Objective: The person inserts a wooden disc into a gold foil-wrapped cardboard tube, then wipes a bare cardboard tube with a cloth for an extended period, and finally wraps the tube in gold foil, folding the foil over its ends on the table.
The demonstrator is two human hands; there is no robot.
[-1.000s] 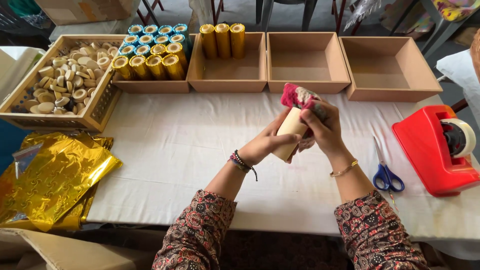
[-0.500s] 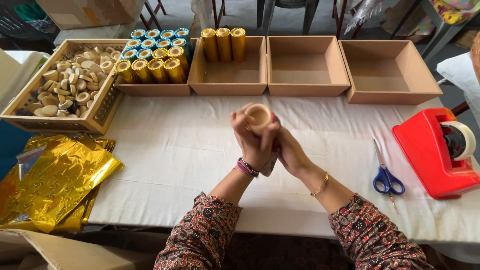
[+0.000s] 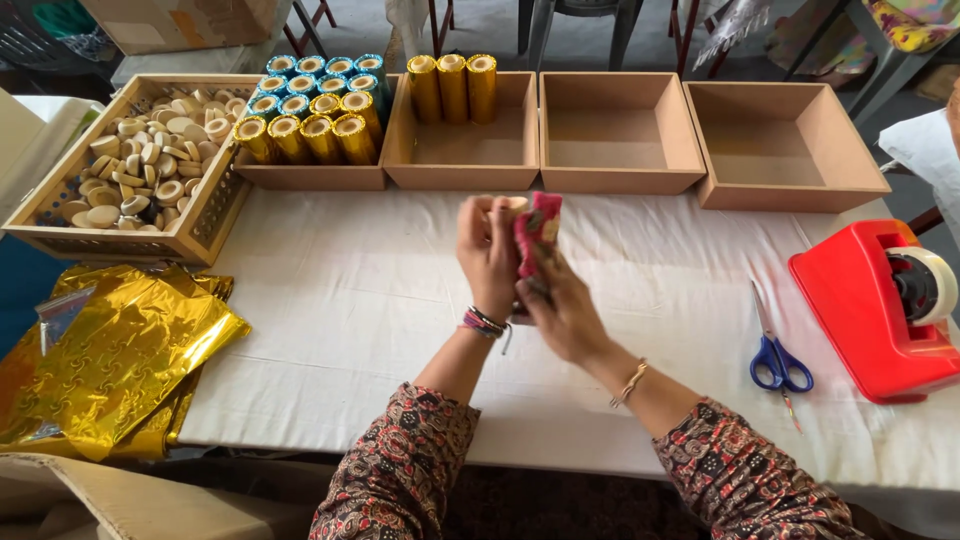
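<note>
Boxes line the far edge of the surface [image 3: 330, 300], which is covered by a white cloth. A slatted wooden crate [image 3: 60, 235] on the left is heaped with pale round caps [image 3: 140, 170]. Next to it, a shallow brown box [image 3: 310, 177] is packed with upright tubes, gold-wrapped ones [image 3: 300, 138] in front and blue-wrapped ones [image 3: 310, 75] behind. The second box [image 3: 465, 165] holds three gold tubes [image 3: 453, 88] standing against its back wall. The third box [image 3: 618, 135] and the fourth box [image 3: 785, 150] hold nothing that can be seen.

Sheets of gold foil [image 3: 110, 355] lie crumpled at the left end of the surface, hanging over its edge. Blue-handled scissors [image 3: 778, 355] lie to the right, just beside a red tape dispenser [image 3: 875, 305]. Beyond the boxes are a grey floor and chair legs.

Both hands are raised above the middle of the surface. The left hand [image 3: 487, 255] has its fingers closed around a pale cardboard tube [image 3: 505, 207], whose open end shows at the top. The right hand [image 3: 562, 305] presses a piece of pink patterned wrap [image 3: 535, 228] against the tube's side, fingers pinching it.
</note>
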